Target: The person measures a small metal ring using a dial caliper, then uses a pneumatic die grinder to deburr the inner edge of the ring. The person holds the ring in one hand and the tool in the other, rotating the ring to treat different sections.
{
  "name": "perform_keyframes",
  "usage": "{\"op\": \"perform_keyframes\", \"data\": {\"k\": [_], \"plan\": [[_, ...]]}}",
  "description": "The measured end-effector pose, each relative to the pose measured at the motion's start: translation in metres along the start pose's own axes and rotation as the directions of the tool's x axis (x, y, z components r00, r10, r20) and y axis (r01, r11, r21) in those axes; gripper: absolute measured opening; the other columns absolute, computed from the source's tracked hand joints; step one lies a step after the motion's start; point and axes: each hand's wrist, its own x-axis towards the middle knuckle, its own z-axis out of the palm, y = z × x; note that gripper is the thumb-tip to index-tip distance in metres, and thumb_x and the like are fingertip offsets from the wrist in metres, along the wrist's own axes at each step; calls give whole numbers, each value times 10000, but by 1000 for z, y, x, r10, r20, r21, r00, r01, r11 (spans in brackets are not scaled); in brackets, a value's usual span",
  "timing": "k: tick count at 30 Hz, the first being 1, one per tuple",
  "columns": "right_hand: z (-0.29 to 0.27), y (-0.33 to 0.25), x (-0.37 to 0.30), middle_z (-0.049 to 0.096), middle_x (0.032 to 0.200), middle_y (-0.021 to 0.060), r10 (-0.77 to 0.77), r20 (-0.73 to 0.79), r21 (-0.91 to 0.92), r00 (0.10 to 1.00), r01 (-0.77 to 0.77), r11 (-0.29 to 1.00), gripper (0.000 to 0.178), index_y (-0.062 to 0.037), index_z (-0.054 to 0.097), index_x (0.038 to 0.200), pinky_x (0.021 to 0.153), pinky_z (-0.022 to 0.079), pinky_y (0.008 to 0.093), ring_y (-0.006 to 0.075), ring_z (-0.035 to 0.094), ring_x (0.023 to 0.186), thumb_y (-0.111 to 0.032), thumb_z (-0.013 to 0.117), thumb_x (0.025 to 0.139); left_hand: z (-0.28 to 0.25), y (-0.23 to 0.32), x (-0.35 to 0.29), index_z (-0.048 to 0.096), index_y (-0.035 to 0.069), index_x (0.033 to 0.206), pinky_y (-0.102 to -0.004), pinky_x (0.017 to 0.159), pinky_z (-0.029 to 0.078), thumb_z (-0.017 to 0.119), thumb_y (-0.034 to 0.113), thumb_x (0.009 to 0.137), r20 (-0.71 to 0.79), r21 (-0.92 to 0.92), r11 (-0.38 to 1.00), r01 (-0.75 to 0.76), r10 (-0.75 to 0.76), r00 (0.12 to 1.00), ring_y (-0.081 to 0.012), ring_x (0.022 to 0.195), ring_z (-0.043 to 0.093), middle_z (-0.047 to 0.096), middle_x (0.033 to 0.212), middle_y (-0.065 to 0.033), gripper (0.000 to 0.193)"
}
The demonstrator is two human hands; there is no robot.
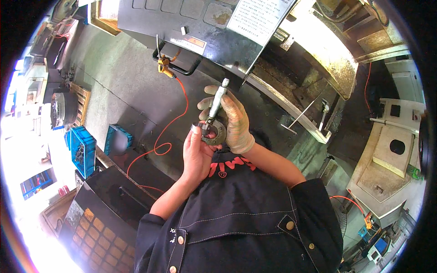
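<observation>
In front of my chest I hold a micrometer (pixel 217 103) upright, its silver thimble pointing up and away from me and its dark curved frame lower down. My right hand (pixel 239 120), in a stained pale glove, is wrapped round the thimble and frame. My left hand (pixel 195 154) is bare and sits just to the left and below. Its thumb and fingers pinch a small shiny metal ring-like part (pixel 199 126) at the micrometer's jaws. Whether the jaws touch the part is too small to tell.
Ahead stands a dark machine panel (pixel 191 34); a yellow air gun (pixel 165 66) hangs at its handle, with an orange hose (pixel 185 102) trailing over the floor. On the machine ledge at right lie a hammer (pixel 324 113) and a T-handled rod (pixel 302 112). Blue crates (pixel 82 154) stand left.
</observation>
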Motion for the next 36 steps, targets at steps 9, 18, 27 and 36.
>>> {"op": "perform_keyframes", "data": {"k": [9, 18, 27, 36], "plan": [[2, -1, -1, 625, 918, 104, 8, -9, -11, 1000, -8, 1000, 467, -27, 499, 1194, 663, 508, 262, 143, 606, 740, -411, 481, 929, 1, -1, -1, 479, 36, 1158, -332, 665, 517, 447, 269, 979, -15, 4, 1000, -9, 10, 1000, -155, 827, 587, 582, 945, -58, 296], [-1, 1, -2, 622, 911, 104, -36, -5, -57, 999, 36, 998, 466, -23, 500, 1178, 663, 506, 264, 146, 604, 735, -417, 472, 931, -1, -3, -1, 477, 25, 1165, -330, 671, 514, 450, 277, 978, 33, -11, 1000, -6, 6, 999, -157, 826, 585, 580, 949, -59, 315], [-1, 4, -2, 624, 910, 103, -22, -12, -10, 1000, 22, 1000, 394, -44, 518, 1115, 643, 514, 271, 147, 611, 727, -387, 520, 920, 0, -2, -2, 482, 28, 1161, -332, 665, 514, 447, 287, 979, 13, -4, 1000, -4, 4, 1000, -157, 830, 587, 581, 947, -57, 319], [0, 4, -3, 624, 900, 104, -27, -39, -21, 999, 26, 999, 360, -51, 527, 1081, 628, 514, 268, 149, 610, 715, -375, 527, 923, 0, -3, -3, 480, 37, 1157, -331, 671, 520, 441, 293, 981, 9, 0, 1000, 8, -8, 1000, -152, 832, 586, 579, 944, -54, 313]]}}
